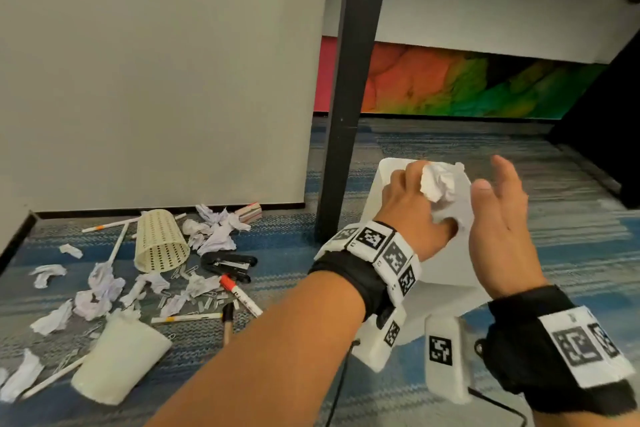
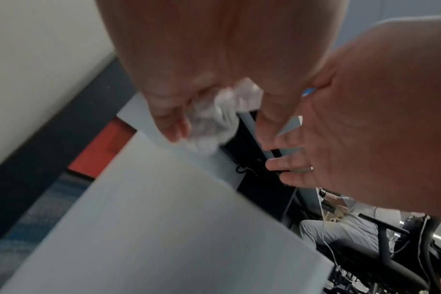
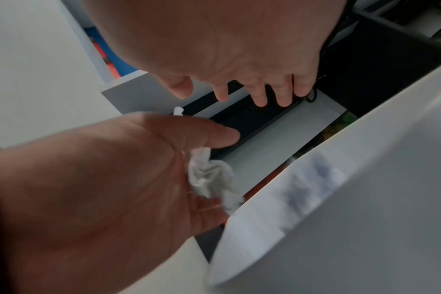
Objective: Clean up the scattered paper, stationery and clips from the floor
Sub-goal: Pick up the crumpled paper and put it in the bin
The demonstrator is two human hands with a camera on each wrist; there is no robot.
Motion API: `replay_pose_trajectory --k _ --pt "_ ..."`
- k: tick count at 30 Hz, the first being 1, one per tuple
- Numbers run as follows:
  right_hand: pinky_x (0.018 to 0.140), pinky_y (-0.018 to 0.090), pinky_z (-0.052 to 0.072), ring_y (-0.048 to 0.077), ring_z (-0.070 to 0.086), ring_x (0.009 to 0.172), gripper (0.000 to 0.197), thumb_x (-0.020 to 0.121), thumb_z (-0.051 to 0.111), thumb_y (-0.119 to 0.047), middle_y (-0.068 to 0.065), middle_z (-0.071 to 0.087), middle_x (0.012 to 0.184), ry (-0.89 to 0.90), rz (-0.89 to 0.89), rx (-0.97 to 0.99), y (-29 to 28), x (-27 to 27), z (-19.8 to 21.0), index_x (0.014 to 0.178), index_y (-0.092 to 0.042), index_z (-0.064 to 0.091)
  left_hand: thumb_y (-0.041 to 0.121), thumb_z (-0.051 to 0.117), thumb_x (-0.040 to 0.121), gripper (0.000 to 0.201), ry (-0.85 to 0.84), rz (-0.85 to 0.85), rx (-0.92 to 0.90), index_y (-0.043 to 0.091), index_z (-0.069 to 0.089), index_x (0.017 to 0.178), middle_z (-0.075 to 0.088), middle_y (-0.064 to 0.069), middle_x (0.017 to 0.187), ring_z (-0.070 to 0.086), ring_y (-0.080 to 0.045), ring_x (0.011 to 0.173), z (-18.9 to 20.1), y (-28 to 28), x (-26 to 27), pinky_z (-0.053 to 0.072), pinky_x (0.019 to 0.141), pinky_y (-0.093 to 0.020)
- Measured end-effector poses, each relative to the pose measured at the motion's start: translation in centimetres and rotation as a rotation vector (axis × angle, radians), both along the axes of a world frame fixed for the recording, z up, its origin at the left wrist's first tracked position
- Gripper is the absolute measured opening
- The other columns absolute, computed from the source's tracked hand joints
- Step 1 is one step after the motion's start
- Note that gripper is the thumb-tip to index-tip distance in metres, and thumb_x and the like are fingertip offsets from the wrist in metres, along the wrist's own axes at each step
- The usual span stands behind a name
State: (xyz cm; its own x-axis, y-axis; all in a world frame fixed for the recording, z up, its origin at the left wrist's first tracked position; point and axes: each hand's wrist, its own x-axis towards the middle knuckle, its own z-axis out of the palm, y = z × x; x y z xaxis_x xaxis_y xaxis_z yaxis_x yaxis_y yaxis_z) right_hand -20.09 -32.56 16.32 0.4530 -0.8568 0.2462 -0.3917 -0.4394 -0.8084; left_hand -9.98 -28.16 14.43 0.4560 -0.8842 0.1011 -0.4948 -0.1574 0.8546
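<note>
My left hand point(image 1: 410, 184) grips a crumpled paper ball point(image 1: 438, 184) just above a white bin point(image 1: 446, 260) on the carpet. In the left wrist view the curled fingers point(image 2: 169, 123) close round the paper ball point(image 2: 214, 117). My right hand point(image 1: 498, 204) hovers beside it over the bin, fingers straight and spread, holding nothing. The right wrist view shows the right hand point(image 3: 239, 93) open, with the left hand point(image 3: 101, 179) and the paper ball point(image 3: 209, 179) below it beside the bin's wall point(image 3: 353, 218). More crumpled paper point(image 1: 218, 229), pens, a red-capped marker point(image 1: 240, 295) and paper clips lie scattered on the floor at left.
A cream perforated basket point(image 1: 161, 241) and a white cup point(image 1: 121, 364) lie on their sides among the litter, near a black stapler point(image 1: 228, 262). A black table leg point(image 1: 346, 97) stands just left of the bin. A grey panel wall closes the left side.
</note>
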Motion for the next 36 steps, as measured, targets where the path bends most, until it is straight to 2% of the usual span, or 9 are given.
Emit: replay_pose_trajectory --k 3,6,12,15,18,25,30,34,36 --pt "0.103 0.028 0.021 0.006 0.028 0.13 0.043 0.1 0.029 -0.032 -0.003 0.029 0.147 -0.05 -0.054 0.001 -0.3 -0.9 0.0 0.143 -0.029 0.027 0.023 0.075 0.069 0.097 0.068 -0.023 0.068 0.024 0.009 0.142 0.023 -0.007 0.145 0.025 -0.029 0.133 -1.0 -0.1 -0.7 0.03 0.109 -0.041" --pt "0.103 0.032 0.029 0.013 0.037 0.127 0.041 0.096 0.033 -0.031 -0.001 0.038 0.14 -0.131 -0.119 -0.091 0.2 -0.9 -0.1 0.137 -0.027 0.036 0.029 0.077 0.067 0.106 -0.019 -0.004 0.047 0.026 0.004 0.144 0.018 -0.002 0.148 0.015 -0.026 0.137 -0.8 1.0 0.0 0.021 0.114 -0.041" --pt "0.089 0.034 0.041 0.016 0.049 0.11 0.024 0.088 0.043 -0.026 -0.009 0.05 0.109 -0.136 0.074 -0.259 4.5 2.9 1.0 0.108 -0.033 0.053 0.033 0.063 0.082 0.051 -0.117 0.193 -0.056 0.026 0.043 0.129 0.043 0.0 0.13 0.033 -0.022 0.124 -1.7 7.7 4.6 0.032 0.105 -0.038" --pt "0.082 0.037 0.044 0.018 0.052 0.101 0.022 0.084 0.045 -0.025 -0.006 0.055 0.098 -0.094 0.267 -0.27 7.6 6.9 -0.1 0.102 -0.031 0.056 0.033 0.058 0.085 0.037 -0.223 0.298 0.053 0.026 0.051 0.12 0.052 -0.001 0.121 0.04 -0.023 0.116 -3.7 13.6 8.6 0.035 0.1 -0.037" --pt "0.085 0.038 0.045 0.022 0.054 0.095 0.021 0.084 0.054 -0.014 -0.001 0.058 0.093 0.006 0.456 -0.223 10.5 11.7 -4.6 0.102 -0.023 0.061 0.032 0.056 0.085 0.031 -0.315 0.417 0.239 0.028 0.055 0.115 0.058 -0.001 0.114 0.046 -0.024 0.111 -6.9 20.4 12.9 0.038 0.097 -0.038" --pt "0.091 0.036 0.046 0.029 0.052 0.11 0.032 0.087 0.052 -0.02 0.008 0.054 0.116 0.687 0.868 -0.096 16.8 20.0 -19.1 0.118 -0.023 0.052 0.026 0.057 0.083 0.032 -0.235 0.71 0.706 0.025 0.054 0.115 0.065 -0.003 0.1 0.059 -0.026 0.098 -14.2 34.5 18.7 0.048 0.085 -0.039" --pt "0.097 0.042 0.045 0.032 0.047 0.119 0.053 0.087 0.052 -0.018 0.011 0.045 0.132 0.848 0.954 -0.215 18.6 25.1 -24.5 0.137 -0.025 0.036 0.014 0.055 0.083 0.024 -0.135 0.864 0.796 0.017 0.056 0.107 0.062 -0.007 0.089 0.057 -0.026 0.083 -18.3 40.7 21.3 0.046 0.076 -0.035" --pt "0.102 0.045 0.041 0.034 0.033 0.131 0.067 0.089 0.051 -0.017 0.008 0.027 0.149 1.003 1.057 -0.373 18.7 28.3 -27.4 0.146 -0.028 0.019 0.014 0.055 0.086 0.029 -0.045 0.983 0.85 0.013 0.052 0.115 0.052 -0.015 0.116 0.054 -0.032 0.1 -21.2 43.9 21.7 0.043 0.083 -0.037" --pt "0.1 0.044 0.043 0.033 0.035 0.129 0.067 0.09 0.052 -0.023 0.008 0.031 0.148 1.072 1.087 -0.455 18.4 28.8 -28.6 0.147 -0.029 0.018 0.021 0.058 0.086 0.041 -0.002 1.053 0.876 0.014 0.047 0.125 0.042 -0.015 0.128 0.054 -0.033 0.104 -22.6 44.7 21.8 0.044 0.084 -0.038"
